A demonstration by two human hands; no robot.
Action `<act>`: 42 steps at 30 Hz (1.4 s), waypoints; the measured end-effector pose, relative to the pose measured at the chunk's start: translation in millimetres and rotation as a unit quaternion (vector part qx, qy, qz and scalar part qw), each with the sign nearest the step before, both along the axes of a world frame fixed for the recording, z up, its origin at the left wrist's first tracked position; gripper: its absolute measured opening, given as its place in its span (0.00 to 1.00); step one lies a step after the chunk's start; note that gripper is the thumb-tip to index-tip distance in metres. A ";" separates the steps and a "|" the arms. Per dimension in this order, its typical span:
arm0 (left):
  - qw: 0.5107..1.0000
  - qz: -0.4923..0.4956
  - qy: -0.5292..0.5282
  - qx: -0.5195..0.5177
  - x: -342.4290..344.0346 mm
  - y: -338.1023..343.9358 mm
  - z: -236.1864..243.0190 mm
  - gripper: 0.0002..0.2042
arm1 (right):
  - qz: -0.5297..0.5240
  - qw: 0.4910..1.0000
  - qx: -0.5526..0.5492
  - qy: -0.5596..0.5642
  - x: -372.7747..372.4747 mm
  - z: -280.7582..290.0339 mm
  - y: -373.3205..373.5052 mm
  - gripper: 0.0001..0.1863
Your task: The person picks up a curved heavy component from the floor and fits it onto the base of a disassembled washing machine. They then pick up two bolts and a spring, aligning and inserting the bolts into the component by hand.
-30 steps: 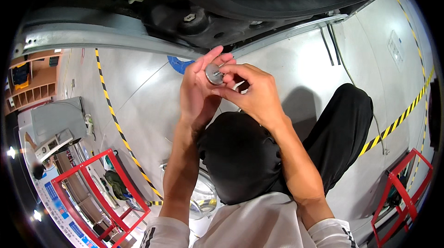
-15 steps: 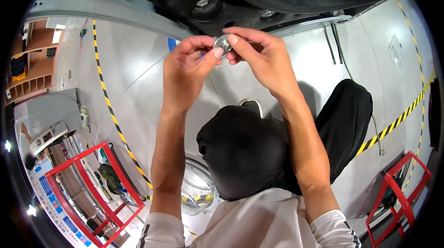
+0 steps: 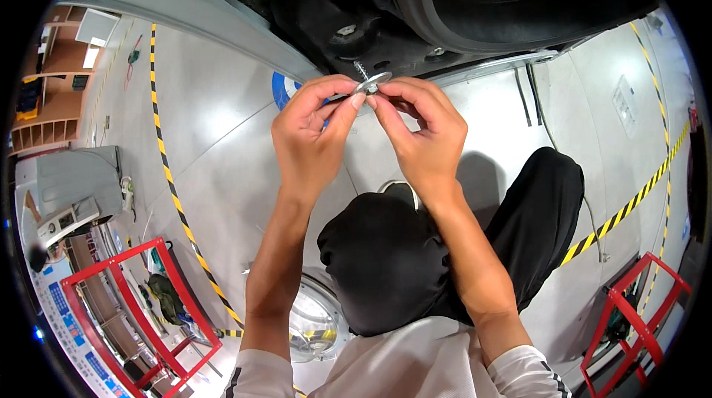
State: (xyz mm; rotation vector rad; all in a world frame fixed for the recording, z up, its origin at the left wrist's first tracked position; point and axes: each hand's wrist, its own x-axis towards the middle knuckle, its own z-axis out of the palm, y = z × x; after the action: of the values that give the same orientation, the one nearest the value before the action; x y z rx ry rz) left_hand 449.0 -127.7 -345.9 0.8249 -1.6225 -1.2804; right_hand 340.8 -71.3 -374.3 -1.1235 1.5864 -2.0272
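Note:
Both hands meet just below the open machine cabinet. My left hand point(image 3: 311, 120) pinches the left rim of a silver bolt with a wide round washer point(image 3: 382, 77). On its right side my right hand point(image 3: 426, 123) grips the same washer between thumb and fingers. The threaded shank points up and away toward the cabinet, and a hex head shows on the near side. Above the hands is the machine's dark inside point(image 3: 326, 8), with a metal fastener point(image 3: 345, 30) sitting in a black recess.
A round glass washing machine door point(image 3: 315, 320) lies on the floor left of my knee. Red metal frames point(image 3: 122, 264) stand at left and right. Yellow-black tape point(image 3: 174, 190) crosses the grey floor. A cable point(image 3: 589, 220) runs along the right, and shelves point(image 3: 67, 64) stand far left.
The bolt has turned in my fingers: its threaded shank now shows, pointing away. Both hands sit slightly lower in view, and more of the cabinet's inside is visible.

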 end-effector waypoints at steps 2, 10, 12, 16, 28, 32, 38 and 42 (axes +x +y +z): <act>1.000 -0.006 -0.006 0.008 1.0 -2.3 1.9 0.08 | -0.032 0.998 -0.029 0.049 1.5 -1.0 -5.0 0.09; 0.997 0.029 -0.075 -0.006 -3.7 -20.1 7.5 0.09 | -0.096 0.987 -0.041 0.125 1.6 -4.5 -37.6 0.08; 0.990 0.037 -0.117 -0.064 -1.0 -24.2 3.1 0.10 | -0.110 0.984 -0.043 0.132 3.0 -9.1 -43.0 0.08; 0.956 0.052 -0.214 -0.194 -4.0 -18.5 9.0 0.11 | -0.119 0.984 -0.021 0.132 5.5 -13.0 -45.1 0.08; 0.926 0.039 -0.207 -0.314 -1.8 -18.4 5.3 0.13 | -0.126 0.988 -0.003 0.089 10.5 -10.8 -48.2 0.08; 0.933 0.049 -0.205 -0.293 6.2 -12.9 3.8 0.13 | -0.103 0.993 0.051 -0.022 13.5 -3.6 -47.0 0.08; 0.943 0.033 -0.202 -0.263 5.4 -15.2 -2.8 0.13 | -0.054 0.957 0.075 -0.276 20.1 3.0 -48.5 0.11; 0.936 0.030 -0.213 -0.278 6.7 -16.7 -3.6 0.14 | -0.009 0.922 0.043 -0.384 19.9 14.9 -46.9 0.11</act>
State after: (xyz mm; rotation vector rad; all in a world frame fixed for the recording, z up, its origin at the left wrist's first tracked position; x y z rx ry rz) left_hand 455.7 -144.4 -349.5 0.8101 -2.1412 -0.5543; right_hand 360.7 -118.2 -359.4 -0.2007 1.2372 -2.0089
